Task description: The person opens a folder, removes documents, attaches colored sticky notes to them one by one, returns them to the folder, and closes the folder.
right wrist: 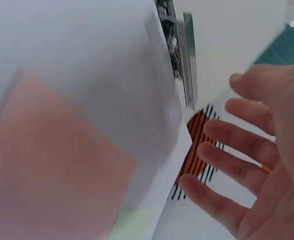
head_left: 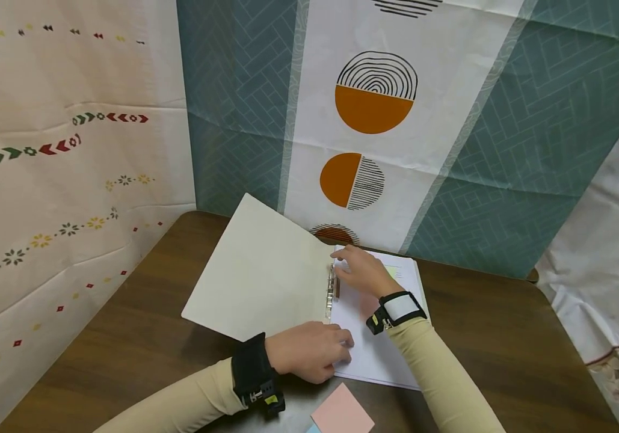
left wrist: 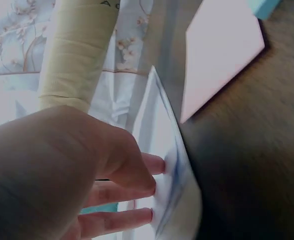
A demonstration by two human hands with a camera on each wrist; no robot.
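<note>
A white ring binder [head_left: 266, 270] lies with its cover spread to the left. Its metal ring mechanism [head_left: 330, 294] runs along the inner edge of a stack of white sheets [head_left: 385, 358]. My left hand [head_left: 311, 352] rests at the stack's near left corner, and its loosely bent fingertips [left wrist: 144, 216] touch the paper edge. Over the far end of the stack, beside the rings, is my right hand [head_left: 366, 270]. In the right wrist view its fingers [right wrist: 237, 167] are spread, relaxed and apart from the sheets. A pink paper [right wrist: 62, 160] and a pale yellow-green note [right wrist: 132, 225] lie on the stack.
Near the table's front lies a pink square paper [head_left: 343, 410], with a light blue one [head_left: 313, 429] partly under it. The brown wooden table [head_left: 482, 337] backs onto a patterned curtain [head_left: 374, 144]. Another cloth [head_left: 71, 240] hangs along the left side.
</note>
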